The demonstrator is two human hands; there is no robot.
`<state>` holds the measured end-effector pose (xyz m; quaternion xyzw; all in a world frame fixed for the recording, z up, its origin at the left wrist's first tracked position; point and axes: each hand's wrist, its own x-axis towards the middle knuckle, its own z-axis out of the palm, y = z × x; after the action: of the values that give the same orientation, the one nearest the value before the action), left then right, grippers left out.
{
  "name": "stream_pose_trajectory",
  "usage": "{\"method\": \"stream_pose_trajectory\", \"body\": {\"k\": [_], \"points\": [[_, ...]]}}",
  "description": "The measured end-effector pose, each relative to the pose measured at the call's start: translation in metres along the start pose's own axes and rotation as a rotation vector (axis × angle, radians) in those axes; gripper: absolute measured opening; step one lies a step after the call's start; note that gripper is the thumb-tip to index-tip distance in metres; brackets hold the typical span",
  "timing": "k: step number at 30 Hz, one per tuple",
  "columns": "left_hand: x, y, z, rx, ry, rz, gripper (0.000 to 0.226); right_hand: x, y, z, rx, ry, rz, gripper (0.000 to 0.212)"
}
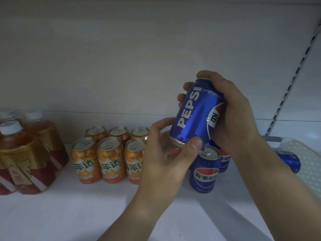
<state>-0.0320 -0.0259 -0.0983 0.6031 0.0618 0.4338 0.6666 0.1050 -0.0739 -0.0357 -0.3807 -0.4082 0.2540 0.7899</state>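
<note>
- Pepsi can (194, 115) is in the air, tilted, above the blue group on the shelf (86, 214) — touching nothing below it.
- Right hand (238, 115) grip: fingers and thumb wrapped round the can's upper half. It looks to carry the weight.
- Left hand (166, 159) grip: thumb pinched on the lower rim, fingers curled under that end. Probably steering the angle or turning the label to the front.
- Standing Pepsi cans (205, 173) are right below, upright, logos forward. Two are visible, one behind the other; any others are hidden by the hands.
- Orange cans (111, 160) are just to the left in two rows of three, labels out. Tea bottles (26, 153) are grouped at far left.
- Stock is sorted by product, so the held can most likely belongs with the blue ones.
- Basket (309, 164) at the right edge holds another blue can (290, 161) on its side — likely the supply.
- Judgement: mid-placement. The can needs uprighting and setting down beside the blue group without knocking the front one.
- Which end of the held can is up: cannot tell.
</note>
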Motion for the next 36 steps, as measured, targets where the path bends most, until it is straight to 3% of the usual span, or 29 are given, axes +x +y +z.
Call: {"method": "stream_pose_trajectory", "body": {"k": [2, 7, 15, 19, 22, 27, 29, 33, 36], "points": [[-0.001, -0.002, 0.0, 0.153, 0.05, 0.101, 0.075, -0.001, 0.0, 0.001, 0.006, -0.008, -0.005, 0.027], [-0.004, -0.009, 0.001, 0.497, 0.208, 0.326, 0.07, -0.002, 0.006, 0.005, 0.039, -0.022, 0.059, 0.036], [-0.004, -0.014, 0.0, 0.592, 0.267, 0.491, 0.076, -0.001, 0.007, 0.005, 0.014, -0.027, 0.084, 0.033], [-0.006, -0.007, 0.003, 0.39, 0.233, 0.327, 0.07, -0.003, 0.005, 0.005, 0.023, -0.049, 0.08, 0.041], [-0.004, -0.005, 0.004, 0.158, 0.158, 0.201, 0.065, -0.003, 0.002, 0.004, 0.013, -0.051, 0.068, 0.033], [-0.002, -0.001, 0.001, 0.3, 0.111, 0.211, 0.081, -0.001, -0.001, 0.002, -0.024, 0.022, 0.02, 0.023], [-0.002, 0.0, -0.001, 0.357, 0.112, 0.241, 0.076, -0.001, 0.0, 0.003, -0.061, 0.015, 0.029, 0.027], [0.002, -0.001, -0.004, 0.086, 0.016, 0.059, 0.065, -0.002, -0.004, 0.002, -0.051, 0.01, 0.061, 0.042], [0.003, -0.003, -0.006, 0.074, -0.027, 0.012, 0.063, -0.001, -0.003, -0.001, -0.1, 0.05, 0.023, 0.035]]}}
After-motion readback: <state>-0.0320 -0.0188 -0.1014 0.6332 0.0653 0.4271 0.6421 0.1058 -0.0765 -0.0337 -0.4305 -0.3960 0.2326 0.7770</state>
